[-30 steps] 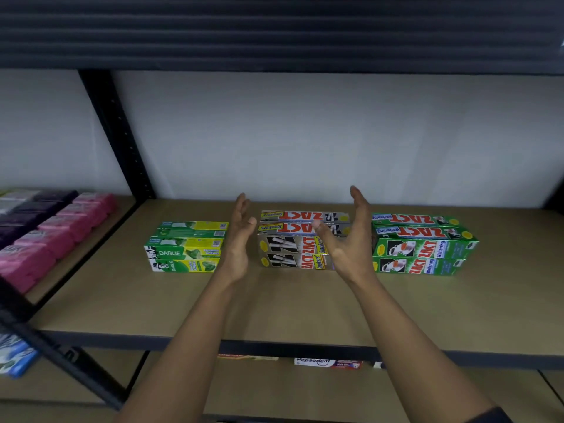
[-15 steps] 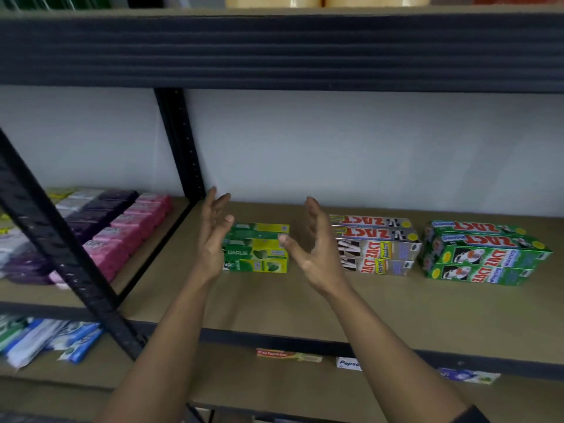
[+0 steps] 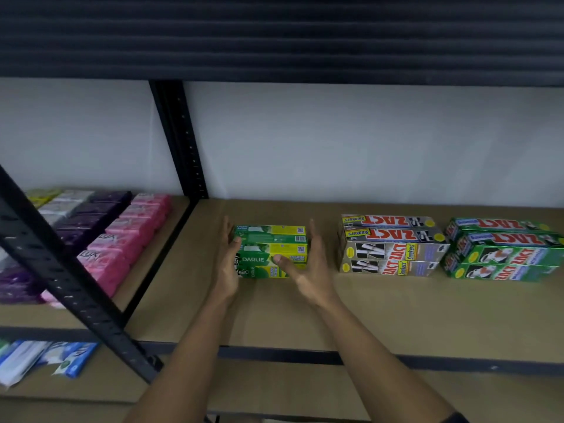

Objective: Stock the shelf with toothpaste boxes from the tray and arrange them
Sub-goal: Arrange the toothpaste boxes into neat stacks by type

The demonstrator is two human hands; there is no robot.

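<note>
While both hands frame the Darlie stack (image 3: 271, 251), the head camera, the only view, shows the step in hand as squaring up, not lifting. The left hand (image 3: 227, 264) lies flat, fingers straight, against the stack's near-side end. The right hand (image 3: 308, 270) is spread, its palm facing the other end and its thumb across the front face; whether that palm already touches the boxes cannot be told. To do this well, I judge the palms should close evenly from both ends so the four boxes line up flush. The thumb can then nudge the front faces level without tipping the upper pair. The stack sits on the shelf board (image 3: 396, 309) directly between the hands. Beyond the right hand, apart from it, stands the silver Zact stack (image 3: 390, 248), and further out the green Zact stack (image 3: 503, 251). Outside the left hand rise the upright post (image 3: 180, 138) and the pink soap boxes (image 3: 128, 239). A slanted brace (image 3: 61, 270) crosses nearer the left forearm, which could clip it. Blue packets (image 3: 61, 358) lie below. No tray is in sight.
</note>
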